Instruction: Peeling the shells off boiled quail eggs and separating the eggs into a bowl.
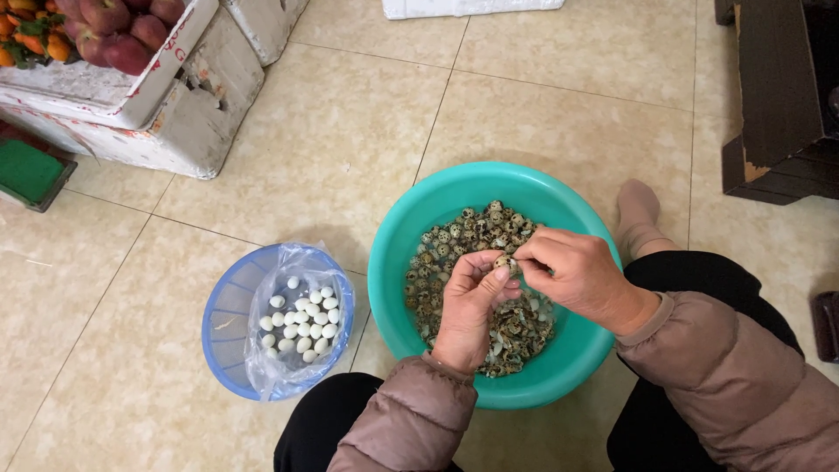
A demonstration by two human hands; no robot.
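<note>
Both hands meet over a teal plastic basin [402, 236] that sits on the tiled floor between my knees. It holds many speckled quail eggs [468, 229] and a heap of broken shell bits [516, 328]. My left hand [468, 306] grips one small speckled egg [502, 261] at its fingertips. My right hand [577, 273] pinches at the shell of that same egg. To the left stands a blue basket [223, 319] lined with a clear plastic bag [301, 262], holding several peeled white eggs [301, 319].
Worn white foam boxes [188, 105] stand at the upper left, one holding red fruit [114, 31] and orange fruit. A green flat tray [31, 175] lies beside them. A dark wooden piece of furniture [773, 96] stands at the upper right. My socked foot [638, 214] rests behind the basin.
</note>
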